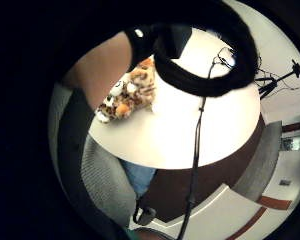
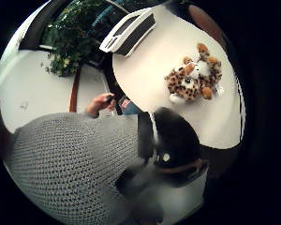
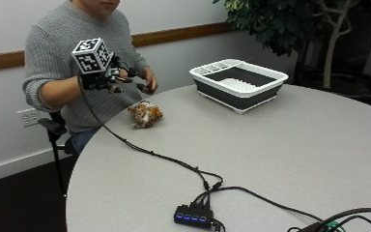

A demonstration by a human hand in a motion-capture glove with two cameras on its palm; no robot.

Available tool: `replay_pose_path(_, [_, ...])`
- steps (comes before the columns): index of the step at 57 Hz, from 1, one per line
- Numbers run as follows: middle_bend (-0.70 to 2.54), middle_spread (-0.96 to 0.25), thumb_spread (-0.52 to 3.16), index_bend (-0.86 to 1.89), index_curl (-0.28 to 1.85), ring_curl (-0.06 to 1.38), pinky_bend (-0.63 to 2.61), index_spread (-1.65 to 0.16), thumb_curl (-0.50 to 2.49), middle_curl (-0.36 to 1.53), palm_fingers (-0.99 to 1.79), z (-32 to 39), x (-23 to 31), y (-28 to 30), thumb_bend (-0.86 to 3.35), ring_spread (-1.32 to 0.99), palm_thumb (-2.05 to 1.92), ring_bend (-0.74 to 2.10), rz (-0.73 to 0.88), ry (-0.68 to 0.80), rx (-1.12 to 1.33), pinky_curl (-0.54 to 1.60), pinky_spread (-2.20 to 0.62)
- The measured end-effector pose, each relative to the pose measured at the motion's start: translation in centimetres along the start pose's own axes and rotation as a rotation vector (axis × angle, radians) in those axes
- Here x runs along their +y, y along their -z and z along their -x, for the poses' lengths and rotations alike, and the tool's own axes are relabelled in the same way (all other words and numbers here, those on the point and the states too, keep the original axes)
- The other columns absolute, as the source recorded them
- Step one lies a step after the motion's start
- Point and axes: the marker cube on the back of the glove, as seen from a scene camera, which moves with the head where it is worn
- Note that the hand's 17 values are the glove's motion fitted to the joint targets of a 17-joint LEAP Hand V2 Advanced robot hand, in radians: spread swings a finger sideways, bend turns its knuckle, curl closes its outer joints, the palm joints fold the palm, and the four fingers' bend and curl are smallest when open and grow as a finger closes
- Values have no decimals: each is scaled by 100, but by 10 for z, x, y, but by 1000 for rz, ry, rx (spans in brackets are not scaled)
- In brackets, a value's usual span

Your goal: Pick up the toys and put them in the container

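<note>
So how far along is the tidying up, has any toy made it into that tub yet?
Nothing looks done yet. The white and grey container shows no toy inside from this side. The one toy in view, a spotted plush leopard, lies on the round table near the person, apart from the container. The gloved right hand hovers above the leopard and holds nothing. Left: grasp it, carry it over, drop it in.

Palm views overlook table (image 3: 288, 145); outside view faces across.
</note>
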Motion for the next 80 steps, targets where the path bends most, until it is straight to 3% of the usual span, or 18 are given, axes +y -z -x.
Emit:
replay_pose_path(10, [14,-12,106,25,14,4,75,-29,6,5,3,1,-3,0,5,-4,3,19,4,8,11,23,6])
replay_pose_path(24, [16,-15,139,26,24,10,81,-35,14,13,-2,3,-11,-1,4,-6,1,21,17,3,29,27,7])
replay_pose_path(41, [15,-15,147,24,31,16,84,-36,20,18,-4,30,-114,-17,1,-7,-1,22,46,154,107,30,8])
replay_pose_path(49, [15,-15,142,22,33,18,85,-37,22,19,-5,10,-108,-56,-3,-7,-3,22,124,47,186,30,8])
replay_pose_path(58, [13,-15,119,15,32,20,97,-39,22,19,-7,-21,-79,-124,-7,-5,-8,20,340,-50,269,34,8])
replay_pose_path(65, [13,-18,111,17,32,23,107,-41,23,19,2,-18,-72,-133,-4,-6,-4,29,320,-26,319,36,7])
replay_pose_path(71, [12,-21,114,17,32,29,104,-43,26,17,15,-16,-75,-134,0,-12,3,55,298,-7,319,35,4])
replay_pose_path(80, [37,-30,125,25,35,36,81,-45,33,25,60,-6,-81,-139,7,-30,21,82,89,45,286,27,-8])
